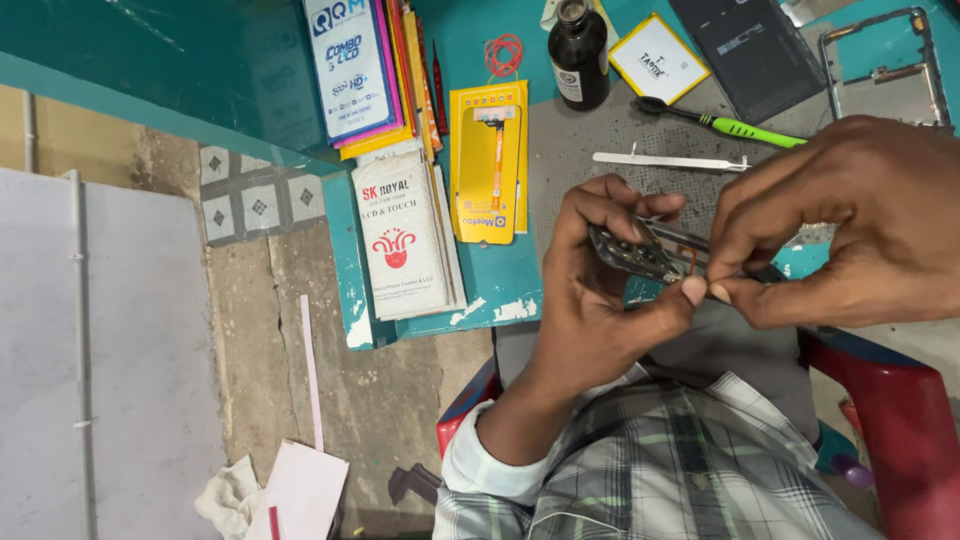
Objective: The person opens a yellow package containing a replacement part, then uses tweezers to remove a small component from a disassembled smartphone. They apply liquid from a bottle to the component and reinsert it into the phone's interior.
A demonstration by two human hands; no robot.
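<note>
Checked shirt fabric (660, 470) fills the bottom of the view, with a pale rolled cuff (490, 460) at the left wrist and a red plastic chair (890, 420) showing at either side. Just above it, both hands meet over the table's near edge. Left hand (590, 290) is curled closed around a small phone frame (650, 250), a dark, narrow part with exposed metal and a bit of orange flex; the thumb presses up from below and the fingers wrap over the top. Right hand (850, 225) comes in from the right with its fingers bent, thumb and forefinger pinched shut on the right end of the same part, so the piece is held in the air between the two hands, tilted slightly down to the right.

Behind the hands lies a grey work mat (570, 150) on a teal table (480, 270). On the mat rest metal tweezers (670, 160) and a green-handled brush (730, 124). Left of the mat sit a yellow parts card (490, 165), a white spare-part packet (405, 240) and a stack of colourful packets (360, 65). Further back stand a dark glass bottle (578, 55), a red rubber band (503, 52), a flat white battery edged in yellow (660, 60), a dark phone back panel (755, 50) and a bare metal phone frame (885, 70). Bare floor (300, 330) lies to the left.
</note>
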